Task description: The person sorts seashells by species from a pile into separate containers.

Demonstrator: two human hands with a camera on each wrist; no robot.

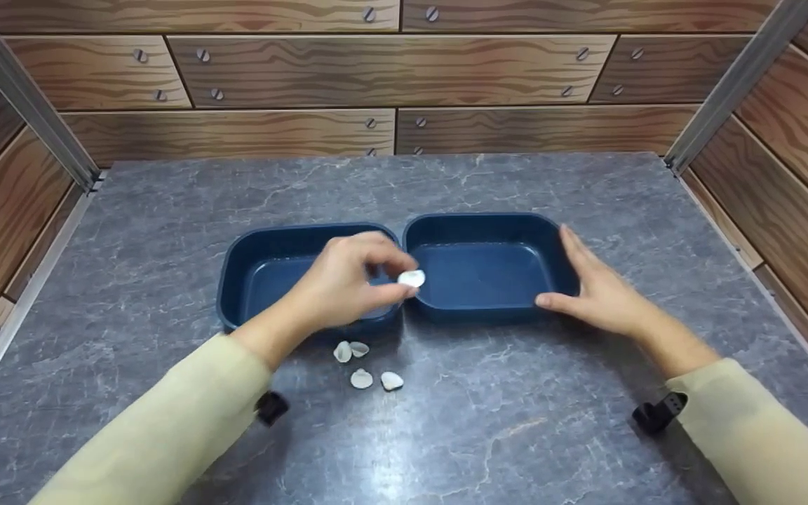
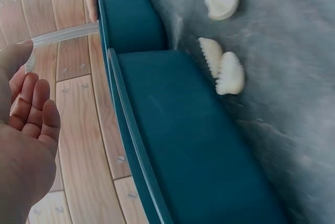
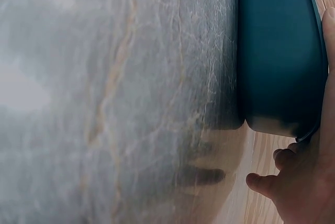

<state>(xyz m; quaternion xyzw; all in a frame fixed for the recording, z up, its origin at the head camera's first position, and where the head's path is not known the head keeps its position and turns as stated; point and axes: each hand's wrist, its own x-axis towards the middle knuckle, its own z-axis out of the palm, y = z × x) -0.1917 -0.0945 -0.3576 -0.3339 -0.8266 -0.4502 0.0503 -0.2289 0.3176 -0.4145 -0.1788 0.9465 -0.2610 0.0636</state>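
Between the thumb and fingertips of my left hand (image 1: 344, 284) is a white seashell (image 1: 412, 278), held above the place where two dark blue bins meet. The left bin (image 1: 236, 277) is partly hidden under that hand and wrist. My right hand (image 1: 604, 298) rests against the right end of the right bin (image 1: 485, 277), its fingers fairly straight along the side and its thumb at the front corner. No shells show on the visible floor of the right bin. Several more white seashells (image 1: 362, 379) lie on the table in front of the left bin; two of them (image 2: 230, 74) nearly touch.
Both bins stand side by side on a grey marble-patterned tabletop (image 1: 516, 435). Wood-patterned panels (image 1: 390, 70) close off the back and both sides, with metal posts (image 1: 741, 91) at the corners. A small black device (image 1: 658, 414) sits at each wrist.
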